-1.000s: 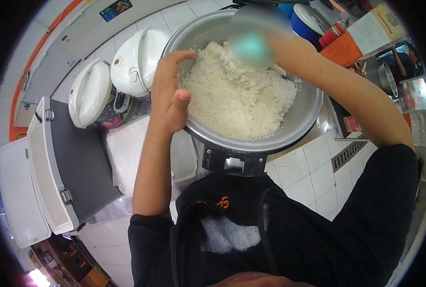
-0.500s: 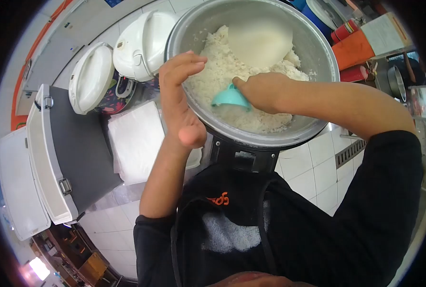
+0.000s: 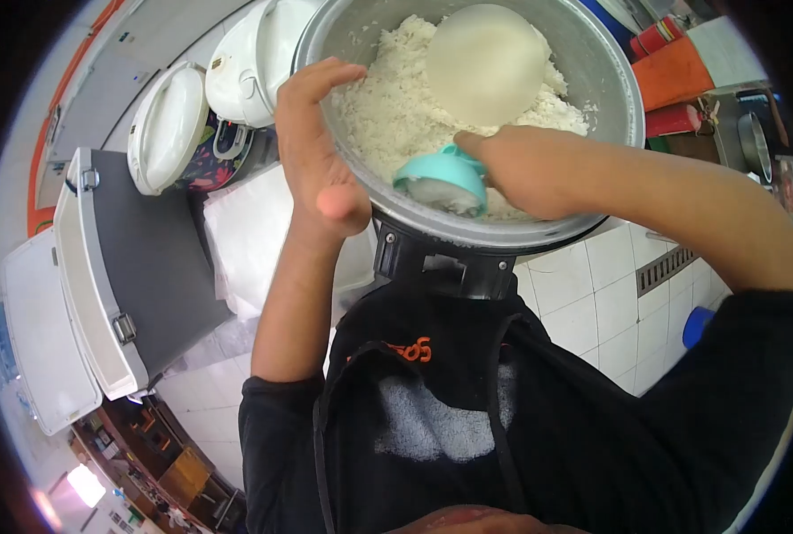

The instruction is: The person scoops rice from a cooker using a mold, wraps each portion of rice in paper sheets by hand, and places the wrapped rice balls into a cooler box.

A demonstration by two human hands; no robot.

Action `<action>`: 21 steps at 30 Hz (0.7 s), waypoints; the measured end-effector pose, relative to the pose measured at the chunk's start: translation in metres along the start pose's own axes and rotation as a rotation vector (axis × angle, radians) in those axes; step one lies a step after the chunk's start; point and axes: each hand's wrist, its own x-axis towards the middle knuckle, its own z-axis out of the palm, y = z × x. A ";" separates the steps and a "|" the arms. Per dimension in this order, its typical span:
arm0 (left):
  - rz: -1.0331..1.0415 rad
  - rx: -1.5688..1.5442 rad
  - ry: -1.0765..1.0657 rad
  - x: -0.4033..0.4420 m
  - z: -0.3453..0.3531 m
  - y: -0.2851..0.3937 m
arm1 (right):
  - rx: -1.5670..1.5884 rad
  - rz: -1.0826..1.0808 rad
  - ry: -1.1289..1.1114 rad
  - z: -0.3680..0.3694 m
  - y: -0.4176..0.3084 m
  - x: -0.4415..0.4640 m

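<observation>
A large round metal pot (image 3: 623, 133) in a black casing holds a heap of white rice (image 3: 392, 107). My right hand (image 3: 530, 169) is closed on a turquoise scoop (image 3: 441, 173), low over the near part of the rice; some rice shows in the scoop's bowl. At the pot's left rim is my left hand (image 3: 316, 151), fingers apart and holding nothing, the thumb toward the camera. A round blurred patch hides the middle of the rice.
Two white-lidded containers (image 3: 169, 125) stand left of the pot. Below them lie white sheets (image 3: 249, 236) and an open white box with a grey lining (image 3: 156, 258). An orange-and-white box (image 3: 672, 76) and red items sit at right.
The scoop went from the pot's far side to the near part of the rice and has tilted toward the camera. The pot appears higher in view. My left hand stays near the rim.
</observation>
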 end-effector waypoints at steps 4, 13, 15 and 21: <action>-0.012 0.026 -0.069 0.002 -0.002 0.001 | -0.043 -0.003 0.079 -0.012 0.000 -0.026; -0.167 0.327 0.035 -0.039 -0.089 -0.093 | 0.874 0.004 0.124 -0.040 0.065 -0.064; -0.434 0.529 -0.097 -0.075 -0.142 -0.125 | 0.986 -0.050 0.326 -0.022 0.071 -0.079; -1.000 0.907 -0.857 -0.215 -0.280 -0.166 | 1.060 -0.399 0.791 0.048 0.014 -0.094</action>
